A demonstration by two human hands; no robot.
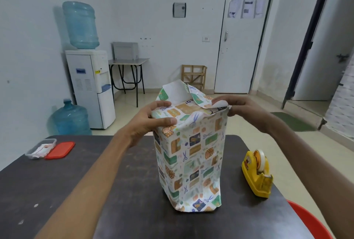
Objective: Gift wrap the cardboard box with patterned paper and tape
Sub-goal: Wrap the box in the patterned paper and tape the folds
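Observation:
The cardboard box (pixel 188 108) stands upright in the middle of the dark table (pixel 57 181), its sides covered in patterned paper (pixel 191 162). Only a strip of bare cardboard shows at the top, where the paper flaps stand loose and partly folded. My left hand (pixel 153 118) grips the top left corner, thumb on the front face and fingers on the folded-down flap. My right hand (pixel 235 108) pinches the paper flap at the top right corner. A yellow tape dispenser (pixel 257 174) with a roll of tape sits on the table to the right of the box.
A clear plastic container (pixel 39 148) and its red lid (pixel 60 150) lie at the table's far left. An orange-red chair (pixel 314 221) edge shows at the lower right. Behind the table stand a water dispenser (pixel 92 85), a spare water bottle (pixel 70 118) and a small desk (pixel 128 62).

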